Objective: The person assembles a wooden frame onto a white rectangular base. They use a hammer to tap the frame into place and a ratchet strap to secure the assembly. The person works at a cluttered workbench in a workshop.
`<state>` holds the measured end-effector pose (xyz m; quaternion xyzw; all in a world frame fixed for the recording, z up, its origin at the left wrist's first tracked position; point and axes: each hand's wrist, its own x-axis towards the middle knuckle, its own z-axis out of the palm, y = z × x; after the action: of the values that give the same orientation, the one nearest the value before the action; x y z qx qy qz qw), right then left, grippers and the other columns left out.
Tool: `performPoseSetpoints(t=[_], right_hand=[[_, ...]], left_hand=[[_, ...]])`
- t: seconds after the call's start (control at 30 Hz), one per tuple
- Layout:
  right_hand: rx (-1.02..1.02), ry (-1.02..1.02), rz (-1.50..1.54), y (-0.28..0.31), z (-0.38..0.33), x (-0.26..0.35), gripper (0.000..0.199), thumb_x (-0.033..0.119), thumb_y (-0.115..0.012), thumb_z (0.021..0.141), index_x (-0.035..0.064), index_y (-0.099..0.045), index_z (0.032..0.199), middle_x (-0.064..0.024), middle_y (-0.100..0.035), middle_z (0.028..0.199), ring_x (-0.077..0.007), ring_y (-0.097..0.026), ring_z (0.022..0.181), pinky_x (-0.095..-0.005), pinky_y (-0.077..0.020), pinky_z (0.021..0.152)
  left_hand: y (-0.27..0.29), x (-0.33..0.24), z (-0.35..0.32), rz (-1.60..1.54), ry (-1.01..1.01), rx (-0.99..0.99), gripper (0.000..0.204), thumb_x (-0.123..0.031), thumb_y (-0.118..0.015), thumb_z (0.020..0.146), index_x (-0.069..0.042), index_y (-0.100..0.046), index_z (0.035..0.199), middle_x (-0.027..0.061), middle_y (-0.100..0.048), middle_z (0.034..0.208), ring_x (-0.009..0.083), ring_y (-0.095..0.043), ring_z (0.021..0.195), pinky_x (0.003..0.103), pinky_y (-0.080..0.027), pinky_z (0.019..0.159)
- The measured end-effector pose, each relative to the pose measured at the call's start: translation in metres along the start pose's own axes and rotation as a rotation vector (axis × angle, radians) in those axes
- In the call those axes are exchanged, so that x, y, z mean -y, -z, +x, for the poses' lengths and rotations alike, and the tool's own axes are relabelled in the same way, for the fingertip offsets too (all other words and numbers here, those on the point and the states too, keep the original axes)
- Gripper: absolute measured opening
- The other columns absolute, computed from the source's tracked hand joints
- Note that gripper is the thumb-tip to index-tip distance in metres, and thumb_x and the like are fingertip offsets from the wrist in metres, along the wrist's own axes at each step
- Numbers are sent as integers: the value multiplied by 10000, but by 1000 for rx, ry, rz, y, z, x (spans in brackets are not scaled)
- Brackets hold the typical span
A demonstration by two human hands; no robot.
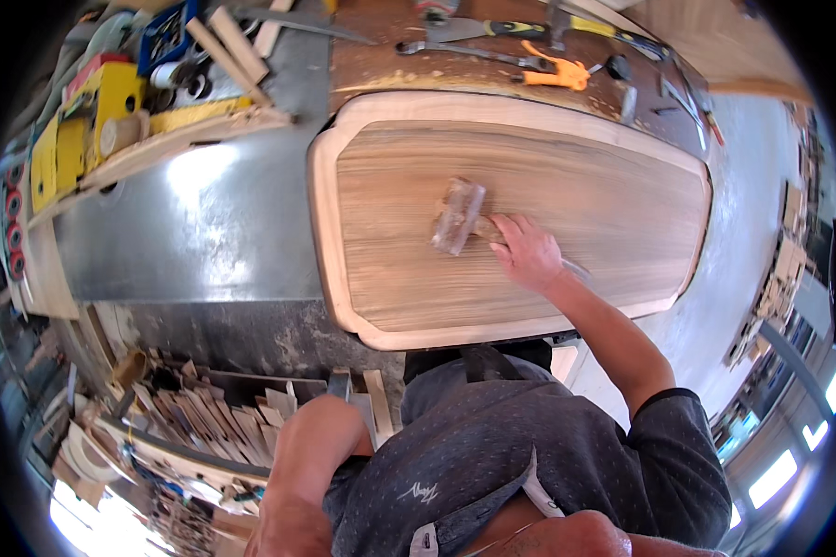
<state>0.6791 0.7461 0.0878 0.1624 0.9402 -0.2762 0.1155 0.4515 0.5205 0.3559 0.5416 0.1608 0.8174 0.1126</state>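
Observation:
My right hand is closed around the wooden handle of a tool with a wide, brownish head. The head is smeared by motion, and I cannot tell whether it is a brush or a mallet. It is over the left-middle part of a wooden panel, which has a darker streaked centre and a pale shaped frame. The handle's end shows past my wrist, over the panel. My left arm is bent at the lower edge, and its hand is out of sight.
Behind the panel lie an orange air blow gun, a wrench and a scraper. A grey metal tabletop extends left, with a yellow machine beyond it. Wood offcuts are stacked below.

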Motion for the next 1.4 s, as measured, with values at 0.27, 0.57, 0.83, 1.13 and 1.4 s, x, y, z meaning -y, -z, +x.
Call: performPoseSetpoints(t=[0.27, 0.57, 0.83, 1.13, 1.4], right_hand=[[75, 67, -69, -4, 0, -13, 443, 335, -572, 963, 56, -534, 1305, -146, -617, 1158, -320, -600, 1087, -431, -552, 872], [158, 51, 239, 28, -37, -39, 371, 261, -589, 953, 49, -525, 1250, -163, -603, 1189, -346, -599, 1146, -468, -522, 927], [-158, -249, 631, 68, -205, -147, 343, 193, -645, 893, 73, -569, 1205, -157, -628, 1081, -360, -614, 1057, -469, -500, 880], [-533, -559, 670, 55, -348, -256, 338, 163, -653, 877, 49, -588, 1188, -178, -640, 1036, -391, -612, 993, -472, -499, 834], [-931, -878, 1062, 27, -431, -280, 398, 91, -680, 897, 0, -527, 1252, -104, -608, 916, -217, -621, 805, -335, -515, 722]], left_hand=[[-54, 56, 10, -1039, 356, 8, 285, -201, -509, 984, -79, -654, 771, 114, -604, 843, 230, -594, 755, 483, -493, 686], [-173, 160, 44, -1306, 521, 201, 201, -180, -531, 956, -122, -675, 828, 129, -649, 882, 255, -639, 794, 476, -503, 673], [-287, 263, 60, -1108, 541, 406, 179, -68, -504, 926, -96, -653, 833, 103, -646, 851, 216, -652, 768, 411, -535, 632], [-392, 351, 50, -1452, 758, 579, 98, -68, -559, 894, -102, -651, 896, 94, -635, 850, 244, -627, 782, 449, -506, 729], [-386, 470, -73, 283, 1101, 321, 318, -11, -557, 901, -37, -622, 1211, 77, -681, 1159, 214, -638, 1102, 346, -475, 1011]])
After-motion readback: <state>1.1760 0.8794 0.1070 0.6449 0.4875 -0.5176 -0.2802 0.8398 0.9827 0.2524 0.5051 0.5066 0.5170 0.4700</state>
